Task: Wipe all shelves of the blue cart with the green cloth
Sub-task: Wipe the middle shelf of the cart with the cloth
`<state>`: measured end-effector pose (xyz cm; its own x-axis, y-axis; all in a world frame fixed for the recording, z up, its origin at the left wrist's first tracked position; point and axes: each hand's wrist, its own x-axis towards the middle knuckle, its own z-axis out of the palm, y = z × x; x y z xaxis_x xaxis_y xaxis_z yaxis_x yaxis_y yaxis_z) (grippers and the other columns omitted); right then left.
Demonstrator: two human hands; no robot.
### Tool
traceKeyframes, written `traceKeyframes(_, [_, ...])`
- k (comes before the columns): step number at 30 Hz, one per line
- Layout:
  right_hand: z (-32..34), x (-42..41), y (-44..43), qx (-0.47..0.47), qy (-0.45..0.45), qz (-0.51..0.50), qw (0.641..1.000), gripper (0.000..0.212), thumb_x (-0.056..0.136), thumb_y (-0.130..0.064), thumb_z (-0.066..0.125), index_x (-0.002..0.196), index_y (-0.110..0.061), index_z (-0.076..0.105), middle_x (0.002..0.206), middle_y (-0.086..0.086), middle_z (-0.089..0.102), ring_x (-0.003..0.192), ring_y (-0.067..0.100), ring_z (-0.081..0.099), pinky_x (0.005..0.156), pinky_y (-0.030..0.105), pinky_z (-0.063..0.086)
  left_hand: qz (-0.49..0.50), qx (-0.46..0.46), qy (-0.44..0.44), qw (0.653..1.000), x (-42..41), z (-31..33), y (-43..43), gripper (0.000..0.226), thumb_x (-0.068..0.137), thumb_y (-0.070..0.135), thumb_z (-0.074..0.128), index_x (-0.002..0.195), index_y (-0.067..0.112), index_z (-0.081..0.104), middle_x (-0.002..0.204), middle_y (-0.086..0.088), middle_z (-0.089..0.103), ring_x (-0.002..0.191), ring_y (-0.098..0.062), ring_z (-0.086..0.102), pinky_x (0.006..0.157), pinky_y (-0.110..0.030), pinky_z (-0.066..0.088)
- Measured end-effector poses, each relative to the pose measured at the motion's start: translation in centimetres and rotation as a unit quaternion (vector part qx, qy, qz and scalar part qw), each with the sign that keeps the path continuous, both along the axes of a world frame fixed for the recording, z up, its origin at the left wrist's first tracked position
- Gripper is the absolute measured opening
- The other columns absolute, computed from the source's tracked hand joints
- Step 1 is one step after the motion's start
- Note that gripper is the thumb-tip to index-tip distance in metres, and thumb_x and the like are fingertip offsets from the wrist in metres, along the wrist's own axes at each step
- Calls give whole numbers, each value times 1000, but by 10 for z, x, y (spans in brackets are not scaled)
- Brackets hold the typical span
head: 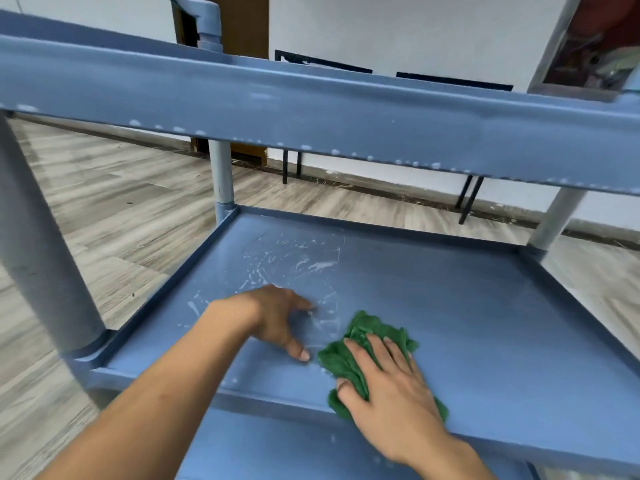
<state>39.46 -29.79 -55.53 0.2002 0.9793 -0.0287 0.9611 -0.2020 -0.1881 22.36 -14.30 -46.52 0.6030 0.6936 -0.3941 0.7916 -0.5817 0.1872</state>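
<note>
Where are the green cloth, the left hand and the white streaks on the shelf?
green cloth point(370, 325): head view, bunched far edge.
left hand point(277, 317): head view, back of the hand.
white streaks point(322, 265): head view, thick smear mid-patch.

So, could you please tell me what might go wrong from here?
1. The white smears lie by the left hand, away from the cloth under the right hand; that patch could be missed, or the left hand could spread it.
2. Droplets hang along the upper shelf's edge and may drip onto the shelf below.
3. The cloth is bunched, so each pass probably covers little.
</note>
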Motion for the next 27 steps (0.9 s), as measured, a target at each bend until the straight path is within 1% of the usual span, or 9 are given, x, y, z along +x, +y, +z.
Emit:
traceKeyframes(3, [2, 0, 5, -13, 11, 0, 1000, 74, 89, -70, 22, 159, -47, 8, 171, -8, 3, 157, 18, 1, 127, 42, -1, 29, 4, 31, 999, -24, -1, 10, 110, 56, 68, 79, 148, 47, 24, 157, 14, 25, 142, -16, 29, 113, -32, 26])
traceKeyframes(6, [2, 3, 17, -20, 22, 3, 1000, 75, 89, -72, 21, 159, -47, 9, 172, -5, 3, 157, 21, 1, 127, 44, 0, 53, -22, 47, 997, -37, -8, 16, 111, 52, 69, 80, 147, 51, 23, 155, 16, 30, 139, -15, 35, 110, -31, 30])
traceKeyframes(8, [2, 8, 32, -23, 17, 3, 1000, 75, 89, -72, 22, 158, -46, 10, 172, -3, 5, 156, 23, 4, 127, 44, 2, 54, -27, 53, 997, -37, -15, 19, 112, 53, 70, 80, 147, 51, 23, 155, 15, 29, 140, -15, 34, 108, -30, 30])
traceKeyframes(13, [-1, 20, 98, -16, 7, -13, 1000, 72, 94, -71, 27, 159, -43, 13, 171, 0, 9, 156, 28, 10, 126, 49, 8, 44, -12, 66, 997, -33, -18, 24, 111, 56, 71, 78, 148, 48, 22, 156, 14, 28, 139, -17, 34, 107, -32, 32])
traceKeyframes(16, [-6, 32, 144, -13, 10, -26, 1000, 74, 93, -71, 28, 159, -42, 15, 171, 2, 11, 156, 30, 11, 125, 52, 9, 36, -14, 63, 997, -35, -20, 22, 109, 57, 71, 76, 148, 49, 21, 156, 13, 29, 138, -17, 35, 106, -30, 34])
traceKeyframes(20, [-9, 52, 206, 7, 21, -34, 999, 76, 90, -72, 28, 158, -40, 21, 170, 2, 16, 154, 32, 15, 124, 56, 14, 28, -6, 60, 998, -37, -19, 18, 105, 62, 69, 75, 149, 50, 19, 157, 13, 25, 139, -17, 33, 105, -30, 33])
traceKeyframes(24, [-8, 73, 270, 9, 19, -29, 999, 78, 88, -73, 27, 158, -39, 22, 169, 4, 19, 153, 34, 18, 123, 59, 15, 31, -19, 54, 998, -36, -17, 19, 105, 64, 66, 76, 148, 52, 16, 158, 14, 21, 141, -16, 28, 107, -33, 31])
traceKeyframes(27, [-6, 86, 313, 8, 13, -23, 1000, 78, 91, -71, 29, 160, -35, 20, 169, 6, 19, 153, 35, 19, 123, 59, 14, 27, -14, 53, 998, -36, -18, 19, 103, 65, 66, 75, 147, 54, 13, 159, 14, 16, 142, -22, 24, 111, -37, 30])
